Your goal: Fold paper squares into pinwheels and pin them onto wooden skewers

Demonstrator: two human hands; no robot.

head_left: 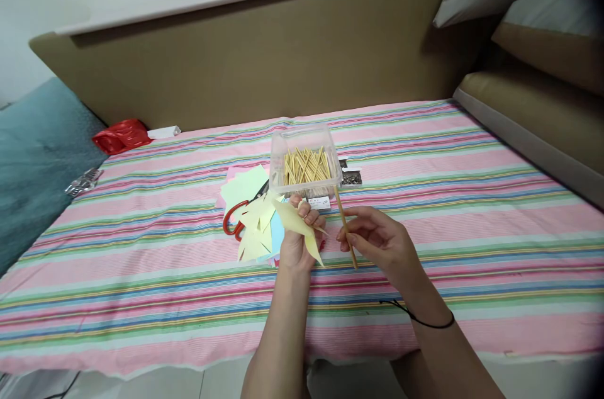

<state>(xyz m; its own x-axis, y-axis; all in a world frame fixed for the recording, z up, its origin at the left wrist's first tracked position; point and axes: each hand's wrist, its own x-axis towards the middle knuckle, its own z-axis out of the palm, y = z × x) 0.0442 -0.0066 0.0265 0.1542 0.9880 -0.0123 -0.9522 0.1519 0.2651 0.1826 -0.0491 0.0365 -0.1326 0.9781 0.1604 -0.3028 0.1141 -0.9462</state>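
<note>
1. The left hand [293,251] has its fingers curled around a pale yellow paper shape with pointed flaps [290,218].
2. The right hand [384,243] pinches a thin, straight, tan wooden stick [340,209] between thumb and fingers.
3. The stick is right of the paper shape, near but apart; its long axis slants from upper left to lower right.
4. Beyond both hands sits a clear plastic box [276,166] of similar sticks.
</note>
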